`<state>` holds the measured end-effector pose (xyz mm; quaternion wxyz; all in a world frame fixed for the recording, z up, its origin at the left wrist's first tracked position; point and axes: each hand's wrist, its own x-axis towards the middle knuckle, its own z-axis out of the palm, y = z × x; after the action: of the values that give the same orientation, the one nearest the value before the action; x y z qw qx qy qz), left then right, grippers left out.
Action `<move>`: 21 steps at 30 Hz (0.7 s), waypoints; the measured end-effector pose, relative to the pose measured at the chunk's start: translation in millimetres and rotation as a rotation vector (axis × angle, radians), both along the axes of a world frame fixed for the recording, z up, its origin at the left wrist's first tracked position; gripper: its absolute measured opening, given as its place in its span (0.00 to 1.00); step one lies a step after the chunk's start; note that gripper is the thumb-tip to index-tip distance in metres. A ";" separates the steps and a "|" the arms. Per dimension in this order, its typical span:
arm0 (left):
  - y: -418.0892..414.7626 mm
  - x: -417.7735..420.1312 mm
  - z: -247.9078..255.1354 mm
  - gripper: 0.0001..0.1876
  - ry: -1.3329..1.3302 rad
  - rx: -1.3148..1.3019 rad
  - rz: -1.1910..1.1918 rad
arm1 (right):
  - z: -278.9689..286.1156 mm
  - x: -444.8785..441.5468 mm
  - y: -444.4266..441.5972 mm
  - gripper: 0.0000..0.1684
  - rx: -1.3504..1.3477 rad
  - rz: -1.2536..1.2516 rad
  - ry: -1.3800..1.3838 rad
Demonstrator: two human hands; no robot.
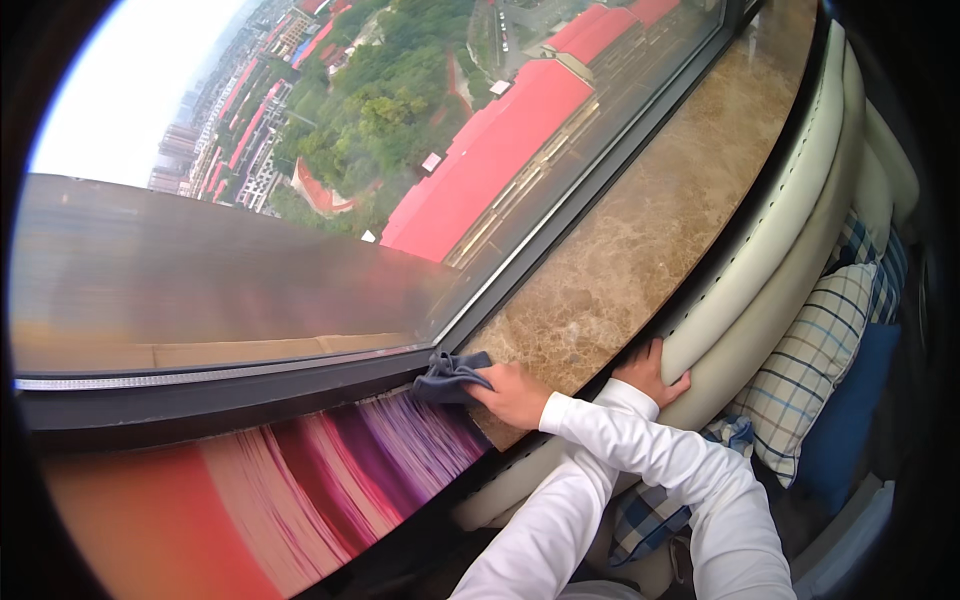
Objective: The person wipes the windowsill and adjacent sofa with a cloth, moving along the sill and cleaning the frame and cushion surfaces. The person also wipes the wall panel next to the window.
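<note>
My right hand (517,394) presses a dark grey-blue cloth (452,377) into the window's lower corner, where two dark frame sections meet. The cloth is bunched and partly overlaps the end of the brown marble windowsill (630,240). My right forearm crosses over my left one. Beyond that crossing, my left hand (646,373) grips the top of the cream padded sofa back (750,281), its thumb spread over the roll. Some of its fingers are hidden behind the edge.
Large window glass (225,262) rises beyond the dark frame (225,405). Below it lies a glossy striped panel in orange, red and purple (300,502). Checked cushions (814,360) and a blue cushion (847,420) sit on the sofa, right of my arms. A dark gap separates sill and sofa.
</note>
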<state>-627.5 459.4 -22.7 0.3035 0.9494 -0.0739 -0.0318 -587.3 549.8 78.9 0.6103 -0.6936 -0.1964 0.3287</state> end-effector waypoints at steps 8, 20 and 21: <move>4.8 1.5 13.6 0.40 0.298 -0.020 -0.002 | 53.2 67.8 -148.9 0.23 0.195 -1.103 -0.132; 1.4 -6.3 5.2 0.33 -0.101 0.001 0.098 | -42.9 20.5 26.7 0.24 -0.218 -0.131 -1.238; 3.6 -3.9 13.6 0.36 0.163 0.001 0.044 | -34.8 35.9 9.6 0.15 -0.217 -0.155 -1.205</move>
<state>-631.3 463.0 -9.1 0.3088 0.9452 -0.0283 -0.1023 -551.4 559.4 44.1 0.3402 -0.8276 -0.4211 -0.1484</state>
